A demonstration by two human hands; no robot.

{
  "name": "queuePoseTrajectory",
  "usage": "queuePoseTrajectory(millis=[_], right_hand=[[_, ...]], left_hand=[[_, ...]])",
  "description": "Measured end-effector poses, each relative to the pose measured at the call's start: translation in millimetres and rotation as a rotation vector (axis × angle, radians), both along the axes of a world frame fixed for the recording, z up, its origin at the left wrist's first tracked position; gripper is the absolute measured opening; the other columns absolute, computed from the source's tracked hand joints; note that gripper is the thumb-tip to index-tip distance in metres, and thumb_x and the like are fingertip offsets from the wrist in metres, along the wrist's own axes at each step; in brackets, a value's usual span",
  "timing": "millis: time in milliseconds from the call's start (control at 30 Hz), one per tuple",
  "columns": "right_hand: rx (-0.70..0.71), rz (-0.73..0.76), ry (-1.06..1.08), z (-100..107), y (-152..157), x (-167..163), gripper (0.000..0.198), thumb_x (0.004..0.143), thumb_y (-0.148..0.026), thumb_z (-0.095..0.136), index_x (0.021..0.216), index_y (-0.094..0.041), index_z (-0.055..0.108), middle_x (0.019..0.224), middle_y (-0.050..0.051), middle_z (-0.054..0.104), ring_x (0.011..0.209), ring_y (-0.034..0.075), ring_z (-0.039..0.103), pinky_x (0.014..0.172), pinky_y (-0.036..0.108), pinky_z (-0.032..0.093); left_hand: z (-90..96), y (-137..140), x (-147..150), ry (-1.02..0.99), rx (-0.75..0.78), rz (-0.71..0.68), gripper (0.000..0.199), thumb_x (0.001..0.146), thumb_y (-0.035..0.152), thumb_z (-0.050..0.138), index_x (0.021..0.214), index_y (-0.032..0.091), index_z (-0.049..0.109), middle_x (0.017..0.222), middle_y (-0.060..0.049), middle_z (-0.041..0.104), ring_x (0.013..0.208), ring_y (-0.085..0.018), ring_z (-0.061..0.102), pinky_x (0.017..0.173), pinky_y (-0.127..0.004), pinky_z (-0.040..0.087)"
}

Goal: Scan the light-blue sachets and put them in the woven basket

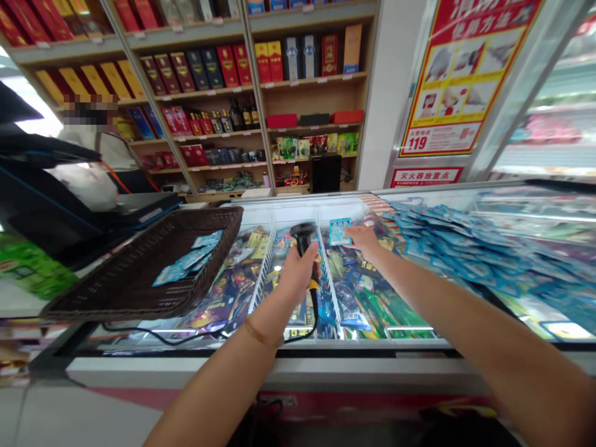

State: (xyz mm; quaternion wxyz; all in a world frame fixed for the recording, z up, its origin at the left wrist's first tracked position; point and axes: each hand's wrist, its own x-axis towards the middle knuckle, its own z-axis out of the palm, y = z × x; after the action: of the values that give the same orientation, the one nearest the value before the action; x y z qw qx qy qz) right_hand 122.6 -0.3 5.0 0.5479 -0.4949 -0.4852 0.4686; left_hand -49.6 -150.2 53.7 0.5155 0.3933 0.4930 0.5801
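In the head view my left hand (298,273) is wrapped round the handle of a black and yellow barcode scanner (303,232), its head pointing away from me. A black cord runs from the scanner's lower end across the freezer glass. My right hand (364,238) pinches the right edge of a small blue packet (339,231) just right of the scanner. To the right lies a large heap of similar blue packets (456,242) on the glass. Several more blue packets (190,259) lie in a dark brown wicker basket (125,307) on the left.
Under the glass lid, the chest freezer (326,372) holds bagged goods between white wire dividers. A checkout machine (41,186) stands at the left, with a person (112,155) behind it. Shelves of boxes and bottles (233,118) line the back wall.
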Motion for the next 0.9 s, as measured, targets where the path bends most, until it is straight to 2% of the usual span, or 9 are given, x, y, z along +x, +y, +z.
queuePoseTrajectory(millis=[133,233,333,400,500,567,667,767,900], right_hand=[[-0.140,0.061,0.102,24,-5,-57,0.020,0.086,-0.017,0.069,0.072,-0.019,0.056,0.062,0.000,0.066,0.060,0.014,0.066,0.068,0.031,0.061],[-0.187,0.177,0.135,44,-11,-123,0.019,0.087,-0.013,0.069,0.074,-0.018,0.056,0.062,0.001,0.066,0.060,0.013,0.066,0.069,0.029,0.061],[-0.212,0.294,0.155,64,-20,-193,0.018,0.089,-0.016,0.069,0.076,-0.018,0.057,0.062,0.001,0.065,0.059,0.013,0.066,0.071,0.030,0.061],[-0.212,0.392,0.178,76,-27,-230,0.015,0.090,-0.019,0.069,0.080,-0.019,0.058,0.070,0.002,0.069,0.068,0.014,0.070,0.076,0.031,0.061],[-0.196,0.559,0.197,84,-36,-263,0.015,0.090,-0.025,0.071,0.086,-0.019,0.058,0.097,0.005,0.075,0.096,0.017,0.073,0.092,0.035,0.057],[-0.185,0.596,0.163,82,-40,-267,0.016,0.088,-0.027,0.073,0.088,-0.019,0.059,0.112,0.007,0.073,0.112,0.020,0.068,0.101,0.040,0.051],[-0.187,0.548,0.099,70,-40,-250,0.016,0.085,-0.026,0.074,0.093,-0.021,0.061,0.117,0.007,0.072,0.119,0.021,0.065,0.105,0.043,0.048],[-0.190,0.448,0.003,57,-35,-210,0.014,0.084,-0.023,0.073,0.094,-0.021,0.063,0.108,0.006,0.075,0.112,0.021,0.069,0.099,0.040,0.052],[-0.166,0.293,-0.105,51,-25,-134,0.012,0.079,-0.018,0.074,0.088,-0.020,0.066,0.092,0.006,0.076,0.101,0.022,0.072,0.092,0.039,0.055]], left_hand=[[33.6,-5,-57,-0.126,0.057,0.163,0.031,0.077,0.035,0.076,0.083,0.019,0.050,0.066,0.002,0.057,0.047,-0.009,0.051,0.043,-0.022,0.041],[50.3,-15,-106,-0.175,0.105,0.324,0.026,0.076,0.029,0.073,0.083,0.019,0.050,0.064,0.003,0.056,0.047,-0.008,0.050,0.042,-0.020,0.042],[58.0,-29,-148,-0.204,0.133,0.490,0.023,0.078,0.026,0.070,0.083,0.019,0.048,0.063,0.004,0.055,0.047,-0.008,0.049,0.042,-0.018,0.042],[59.3,-38,-167,-0.207,0.137,0.555,0.021,0.079,0.025,0.068,0.084,0.019,0.048,0.063,0.004,0.055,0.048,-0.008,0.050,0.043,-0.017,0.041],[57.9,-49,-184,-0.204,0.118,0.582,0.019,0.081,0.023,0.067,0.085,0.019,0.049,0.064,0.003,0.056,0.048,-0.008,0.050,0.044,-0.018,0.041],[56.0,-52,-187,-0.219,0.103,0.568,0.020,0.080,0.024,0.068,0.084,0.018,0.049,0.065,0.003,0.055,0.047,-0.009,0.050,0.044,-0.019,0.041],[53.9,-49,-179,-0.262,0.084,0.542,0.021,0.081,0.025,0.068,0.083,0.018,0.048,0.065,0.003,0.055,0.046,-0.008,0.048,0.043,-0.020,0.041],[51.9,-39,-158,-0.278,0.073,0.493,0.017,0.082,0.024,0.065,0.083,0.018,0.049,0.065,0.003,0.054,0.046,-0.008,0.048,0.043,-0.019,0.040],[44.4,-21,-113,-0.265,0.054,0.382,0.016,0.081,0.024,0.066,0.084,0.017,0.052,0.065,0.003,0.055,0.046,-0.008,0.049,0.042,-0.020,0.041]])
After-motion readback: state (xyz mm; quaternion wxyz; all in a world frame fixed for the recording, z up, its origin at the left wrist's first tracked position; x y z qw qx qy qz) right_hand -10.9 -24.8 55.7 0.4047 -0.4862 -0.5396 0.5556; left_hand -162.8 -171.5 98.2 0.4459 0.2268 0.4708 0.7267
